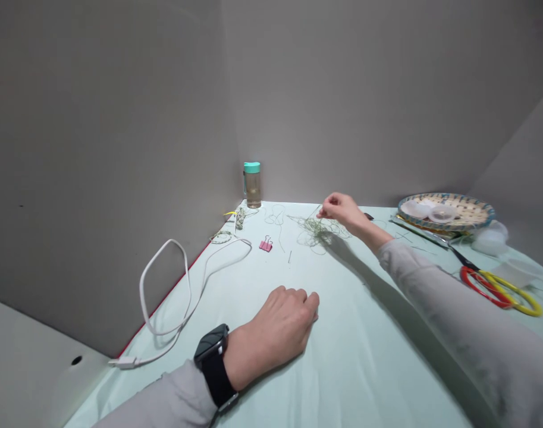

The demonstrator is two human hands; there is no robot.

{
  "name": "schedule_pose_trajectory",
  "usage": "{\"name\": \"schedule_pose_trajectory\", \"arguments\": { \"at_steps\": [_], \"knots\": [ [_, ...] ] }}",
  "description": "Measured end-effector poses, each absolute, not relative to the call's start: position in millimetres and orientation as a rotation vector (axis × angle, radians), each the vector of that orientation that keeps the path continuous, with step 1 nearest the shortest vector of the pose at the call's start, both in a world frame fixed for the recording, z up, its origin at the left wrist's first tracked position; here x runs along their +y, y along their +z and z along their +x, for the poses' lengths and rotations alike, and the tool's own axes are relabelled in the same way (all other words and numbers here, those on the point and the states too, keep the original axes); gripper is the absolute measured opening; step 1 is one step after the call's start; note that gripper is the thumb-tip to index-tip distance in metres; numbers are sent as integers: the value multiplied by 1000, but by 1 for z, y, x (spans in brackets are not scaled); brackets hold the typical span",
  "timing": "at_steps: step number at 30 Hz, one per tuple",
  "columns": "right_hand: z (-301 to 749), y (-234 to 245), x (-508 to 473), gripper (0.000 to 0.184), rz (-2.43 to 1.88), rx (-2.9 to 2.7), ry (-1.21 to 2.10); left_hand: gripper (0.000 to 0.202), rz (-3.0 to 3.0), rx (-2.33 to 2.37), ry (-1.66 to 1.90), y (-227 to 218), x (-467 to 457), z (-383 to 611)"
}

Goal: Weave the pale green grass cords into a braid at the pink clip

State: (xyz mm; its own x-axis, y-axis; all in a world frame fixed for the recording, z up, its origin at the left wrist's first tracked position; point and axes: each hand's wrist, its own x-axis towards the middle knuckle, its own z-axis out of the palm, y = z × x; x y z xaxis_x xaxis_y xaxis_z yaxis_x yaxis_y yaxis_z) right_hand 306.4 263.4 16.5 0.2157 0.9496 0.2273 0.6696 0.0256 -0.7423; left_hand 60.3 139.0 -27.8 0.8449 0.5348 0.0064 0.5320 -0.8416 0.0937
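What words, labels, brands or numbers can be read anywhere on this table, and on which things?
None can be read.
Bottle with the teal cap: no label legible.
Watch on the left wrist: its face is dark.
Woven tray: a coloured rim pattern only, no letters.
Pink binder clip and scissors: too small to show any marking.

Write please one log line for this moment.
right hand: pinching green thread | left hand: resting on table | scissors: untouched
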Motion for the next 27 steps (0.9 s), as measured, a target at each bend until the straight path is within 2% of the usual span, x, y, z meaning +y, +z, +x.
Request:
{"name": "schedule_pose_trajectory", "arguments": {
  "at_steps": [4, 7, 10, 13, 15, 17, 18, 24, 27],
  "knots": [
    [309, 48, 230, 10, -1492, -1357, 507, 21, 2769, 891, 173, -28, 142, 59],
    [303, 67, 194, 15, -1385, -1382, 586, 26, 2671, 973, 328, -28, 146, 59],
    [291, 71, 156, 22, -1289, -1529, 721, 29, 2452, 1022, 662, -25, 149, 60],
    [271, 62, 122, 28, -1262, -1694, 837, 35, 2080, 842, 938, -18, 147, 61],
    [259, 54, 101, 28, -1229, -1798, 931, 37, 1959, 677, 890, -14, 143, 62],
    [252, 45, 82, 26, -1209, -1893, 998, 18, 1930, 576, 740, -11, 138, 62],
    [252, 42, 73, 26, -1213, -1925, 1017, 16, 1940, 553, 670, -9, 137, 61],
    [290, 23, 49, 39, -1378, -1865, 1044, 19, 1958, 538, 344, 18, 146, 44],
    [319, 15, 51, 43, -1487, -1841, 994, 23, 1946, 706, 465, 34, 158, 30]
  ]
}}
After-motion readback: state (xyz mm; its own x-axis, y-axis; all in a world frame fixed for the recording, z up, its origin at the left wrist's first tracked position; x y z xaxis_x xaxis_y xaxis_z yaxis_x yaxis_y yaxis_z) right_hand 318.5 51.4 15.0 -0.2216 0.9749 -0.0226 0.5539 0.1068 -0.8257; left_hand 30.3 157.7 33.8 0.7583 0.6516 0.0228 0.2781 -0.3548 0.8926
